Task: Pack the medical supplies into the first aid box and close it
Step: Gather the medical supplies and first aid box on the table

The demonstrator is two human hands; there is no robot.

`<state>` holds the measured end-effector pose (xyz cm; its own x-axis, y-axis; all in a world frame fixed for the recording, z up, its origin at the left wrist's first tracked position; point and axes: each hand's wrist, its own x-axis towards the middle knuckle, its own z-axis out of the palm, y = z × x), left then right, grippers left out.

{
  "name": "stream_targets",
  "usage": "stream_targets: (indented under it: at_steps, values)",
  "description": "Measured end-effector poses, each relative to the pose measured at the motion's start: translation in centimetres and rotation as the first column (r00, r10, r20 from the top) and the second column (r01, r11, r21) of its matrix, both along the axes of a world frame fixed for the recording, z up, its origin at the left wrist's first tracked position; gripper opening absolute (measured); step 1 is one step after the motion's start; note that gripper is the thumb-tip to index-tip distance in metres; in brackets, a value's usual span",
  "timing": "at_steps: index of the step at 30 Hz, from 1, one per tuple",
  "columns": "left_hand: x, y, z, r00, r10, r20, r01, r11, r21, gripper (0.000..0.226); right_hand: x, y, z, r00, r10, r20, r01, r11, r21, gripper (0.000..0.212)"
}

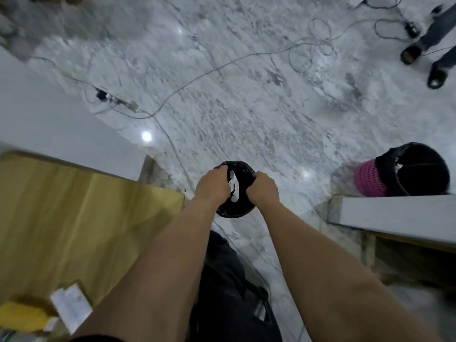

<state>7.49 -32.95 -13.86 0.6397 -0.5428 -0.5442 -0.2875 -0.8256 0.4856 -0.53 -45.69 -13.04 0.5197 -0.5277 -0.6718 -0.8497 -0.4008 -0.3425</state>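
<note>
Both my hands were out over the floor, past the desk's far right corner, clenched on the rim of a black-lined bin: left hand on its left edge, right hand on its right edge, white scrap showing between them. No first aid box in view. The only likely supplies were a white packet and a yellow item, blurred, at the desk's near edge, down-left and behind my left forearm. So the work lay back toward me and leftward; left hand was nearer. Packet's long axis seemed to run roughly front-to-back, hard to tell. A second bin stood well off right.
</note>
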Motion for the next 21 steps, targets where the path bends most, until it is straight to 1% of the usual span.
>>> stream_targets:
  at_steps: [2,4,6,7,9,12,15,18,19,21]
  values:
    - [-0.3,1.0,0.1,1.0,0.023,-0.005,-0.023,1.0,-0.015,0.036,0.1,0.2,-0.1,1.0,0.009,0.019,-0.009,1.0,-0.014,0.03]
    - [-0.4,2.5,1.6,0.998,0.063,0.002,-0.062,0.998,-0.017,0.036,0.4,1.3,0.6,0.999,0.035,0.034,-0.035,0.999,-0.006,0.037]
    - [-0.1,4.6,4.1,0.993,0.104,0.05,-0.103,0.995,-0.008,0.041,1.0,3.1,2.0,0.996,0.076,0.049,-0.076,0.997,-0.009,0.048]
    - [0.1,5.8,5.6,0.989,0.126,0.083,-0.126,0.992,-0.013,0.045,1.5,4.3,3.0,0.992,0.1,0.079,-0.1,0.995,-0.012,0.05]
    - [0.5,9.0,8.8,0.971,0.17,0.167,-0.168,0.985,-0.023,0.05,2.5,7.3,5.2,0.971,0.168,0.169,-0.166,0.986,-0.027,0.045]
    - [0.8,15.6,13.8,0.923,0.269,0.275,-0.265,0.963,-0.053,0.052,4.0,12.8,8.9,0.922,0.261,0.285,-0.26,0.965,-0.044,0.042]
    - [0.1,24.2,18.1,0.861,0.378,0.341,-0.384,0.922,-0.054,0.052,5.3,19.4,12.2,0.842,0.399,0.362,-0.393,0.915,-0.093,0.04]
    - [-1.9,33.0,21.3,0.773,0.484,0.41,-0.506,0.86,-0.064,0.047,6.1,25.9,14.9,0.739,0.545,0.395,-0.533,0.832,-0.151,0.04]
    - [-2.8,35.7,22.3,0.739,0.517,0.433,-0.545,0.836,-0.067,0.047,6.2,28.0,15.8,0.693,0.596,0.407,-0.581,0.795,-0.174,0.04]
    - [-5.4,41.2,24.1,0.658,0.587,0.472,-0.628,0.774,-0.087,0.048,6.0,33.0,17.8,0.567,0.694,0.443,-0.681,0.698,-0.223,0.038]
